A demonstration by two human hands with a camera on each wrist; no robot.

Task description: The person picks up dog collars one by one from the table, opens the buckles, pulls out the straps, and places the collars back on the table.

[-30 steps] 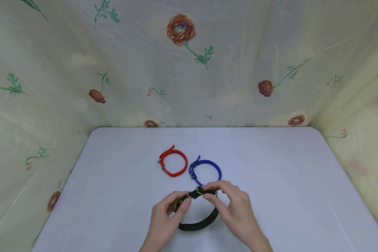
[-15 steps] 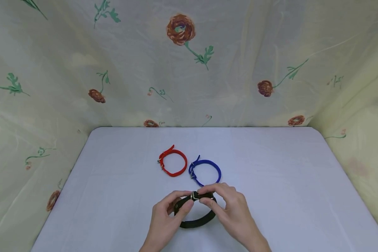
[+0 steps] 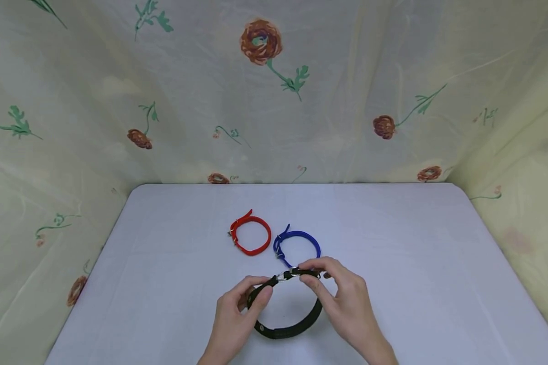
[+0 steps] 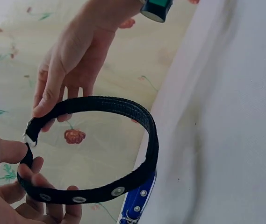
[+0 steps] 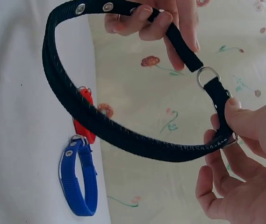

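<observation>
A black collar (image 3: 288, 331) with metal eyelets is held up as a loop between both hands, above the table's near side. My left hand (image 3: 235, 310) pinches its eyelet strap between thumb and fingers. My right hand (image 3: 349, 299) pinches the buckle end, where metal fittings show by the thumb. In the right wrist view the strap's tip reaches a silver ring (image 5: 199, 77) beside that end; whether it passes through is unclear. Just beyond the hands lies a blue collar (image 3: 305, 233), its near edge partly covered. A red collar (image 3: 252, 253) lies to its left.
A white table (image 3: 164, 274) bears the collars. Flower-printed cloth (image 3: 329, 126) stands behind it and along both sides. The blue and red collars rest close together, both buckled into loops.
Half a second ago my hands were closer together at the buckle. Now my right hand has shifted slightly right and up, my left slightly left, and the black loop is wider.
</observation>
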